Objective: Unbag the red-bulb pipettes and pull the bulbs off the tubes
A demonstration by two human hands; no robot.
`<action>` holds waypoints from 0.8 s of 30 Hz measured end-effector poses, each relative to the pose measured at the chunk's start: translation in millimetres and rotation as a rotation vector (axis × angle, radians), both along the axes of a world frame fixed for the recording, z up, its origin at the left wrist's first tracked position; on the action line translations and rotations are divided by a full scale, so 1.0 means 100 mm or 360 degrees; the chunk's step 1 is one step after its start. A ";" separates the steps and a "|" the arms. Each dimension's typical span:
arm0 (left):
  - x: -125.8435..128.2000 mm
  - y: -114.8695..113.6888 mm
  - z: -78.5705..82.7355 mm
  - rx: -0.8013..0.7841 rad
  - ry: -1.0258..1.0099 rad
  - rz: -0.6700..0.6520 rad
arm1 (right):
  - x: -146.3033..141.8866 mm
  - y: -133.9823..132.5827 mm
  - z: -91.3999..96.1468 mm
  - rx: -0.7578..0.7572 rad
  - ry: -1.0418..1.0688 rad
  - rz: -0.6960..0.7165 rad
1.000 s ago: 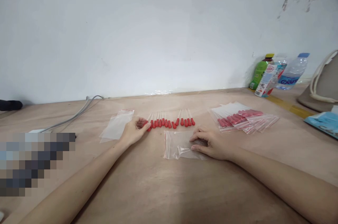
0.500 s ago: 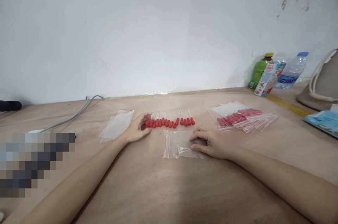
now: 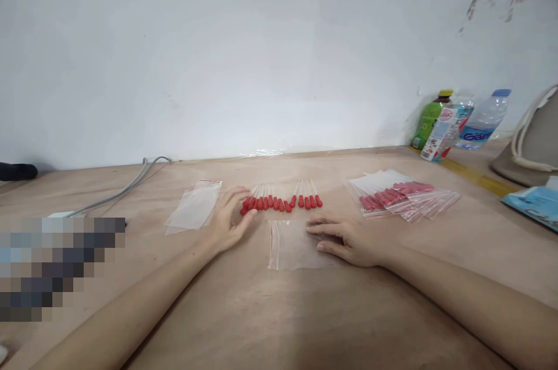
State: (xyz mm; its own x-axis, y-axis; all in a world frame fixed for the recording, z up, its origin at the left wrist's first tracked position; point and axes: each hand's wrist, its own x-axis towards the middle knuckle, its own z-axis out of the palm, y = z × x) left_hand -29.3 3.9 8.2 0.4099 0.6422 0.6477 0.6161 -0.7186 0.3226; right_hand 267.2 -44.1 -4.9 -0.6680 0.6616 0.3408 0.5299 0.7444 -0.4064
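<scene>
Red-bulbed droppers (image 3: 275,203) with thin clear stems lie in a row across the table, bulbs toward me. At the row's left end is my left hand (image 3: 229,219), fingers and thumb apart around the outermost bulbs; whether it touches them I cannot tell. A clear zip bag (image 3: 292,245) lies flat in front of the row, its red-edged seal to the left. My right hand (image 3: 351,239) rests on the bag's right part with fingers stretched out, hiding that end.
Filled bags of red-bulbed droppers (image 3: 396,195) overlap at the right. Flat zip bags (image 3: 195,207) lie at the left, near a grey cable (image 3: 126,184). Bottles (image 3: 483,120), a blue packet (image 3: 529,207) and a grey bag (image 3: 532,137) stand or lie far right, before the wall.
My left thumb and fingers have spread and moved slightly right at the row's left end. The zip bag now lies flatter, with my right fingers stretched further over it.
</scene>
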 end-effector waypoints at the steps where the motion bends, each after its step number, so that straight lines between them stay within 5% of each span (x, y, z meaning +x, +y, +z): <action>1: 0.07 -0.09 0.03 -0.0038 0.0084 -0.0091 | 0.00 0.00 0.00 -0.0009 -0.0045 0.0025; 5: 0.31 -0.39 0.07 -0.0397 0.0507 -0.0415 | 0.00 -0.02 0.00 -0.0039 -0.0205 0.0093; 10: 0.37 -0.49 0.05 -0.0758 0.0721 -0.0423 | 0.01 -0.04 0.06 0.0047 -0.0202 0.0018; 13: 0.36 -0.48 0.04 -0.0833 0.0491 -0.0391 | 0.10 0.03 0.15 0.0257 -0.0275 -0.0493; 16: 0.37 -0.43 0.01 -0.0930 0.0194 -0.0289 | 0.25 0.13 0.21 0.0403 -0.0644 -0.1293; 18: 0.37 -0.40 -0.01 -0.0937 0.0065 -0.0222 | 0.34 0.18 0.21 0.0388 -0.0914 -0.1594; 24: 0.34 -0.37 0.16 -0.1203 0.0130 -0.0324 | 0.39 0.19 0.13 0.0422 -0.1131 -0.1710</action>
State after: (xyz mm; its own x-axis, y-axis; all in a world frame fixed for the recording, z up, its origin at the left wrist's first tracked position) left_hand 4.8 -32.7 24.3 0.5943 0.8038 0.0277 0.5389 -0.4235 0.7281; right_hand 306.7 -25.1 8.0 0.0596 0.9398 0.3365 0.9403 -0.1660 0.2971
